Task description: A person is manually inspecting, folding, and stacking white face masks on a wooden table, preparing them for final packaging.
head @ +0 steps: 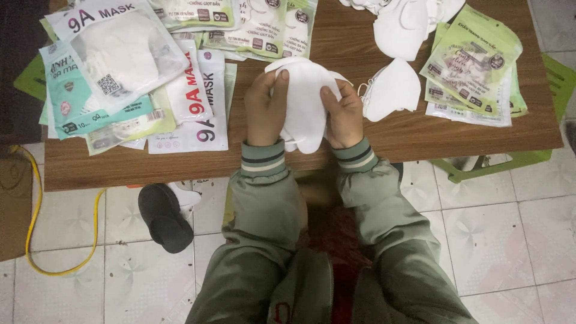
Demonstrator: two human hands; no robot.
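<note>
Above the near edge of the table (384,144), my left hand (265,111) and right hand (344,115) pinch a stack of white masks (305,102) between thumbs and fingers. Right of the stack lies a loose white mask (393,90); left of it lie mask packets (138,78).

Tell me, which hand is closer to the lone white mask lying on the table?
Right. The right hand is just beside the loose mask; the left hand is farther, across the held mask stack.

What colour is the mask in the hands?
White; the mask shows best in the head view.
</note>
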